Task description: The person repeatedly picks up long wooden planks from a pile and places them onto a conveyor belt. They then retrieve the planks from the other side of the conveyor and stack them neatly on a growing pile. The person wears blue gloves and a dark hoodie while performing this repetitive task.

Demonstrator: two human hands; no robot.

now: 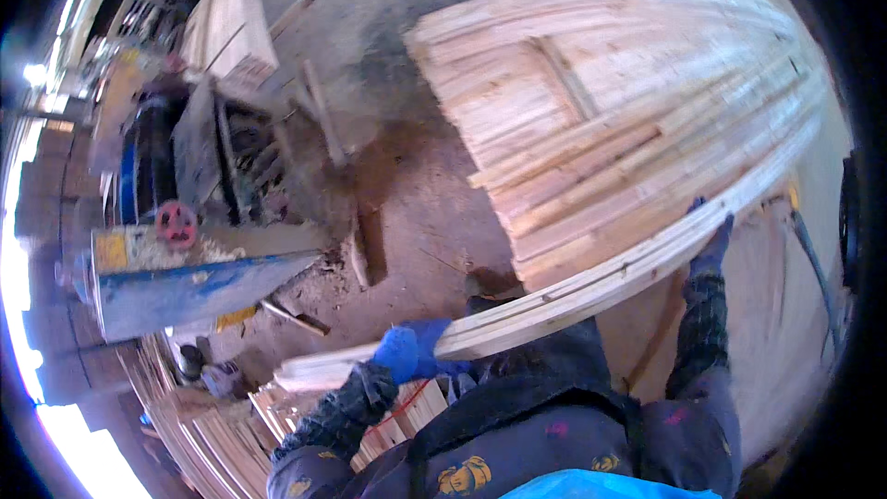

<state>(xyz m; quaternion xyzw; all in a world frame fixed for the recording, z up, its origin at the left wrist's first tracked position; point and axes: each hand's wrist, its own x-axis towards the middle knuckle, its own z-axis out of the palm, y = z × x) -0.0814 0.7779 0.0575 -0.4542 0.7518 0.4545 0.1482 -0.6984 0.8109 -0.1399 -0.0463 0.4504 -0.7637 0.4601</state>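
A few long, pale wooden boards (564, 303), held together in a bundle, cross in front of my body from lower left to upper right. My left hand (411, 349), in a blue glove, is closed around the bundle toward its left end. Farther along to the right, my right hand (713, 245), also in a blue glove, grips the same boards, with fingertips showing at their upper side. Just beyond the bundle lies a wide stack of similar boards (610, 162), one loose strip resting crosswise on it. I cannot tell whether the bundle touches the stack.
To the left stands a machine (203, 268) with a blue-sided metal bed and a red handwheel (176, 224). Another pile of boards (236, 28) lies behind it. More boards (217, 444) are stacked at lower left. Scrap wood (319, 111) and sawdust lie on the floor.
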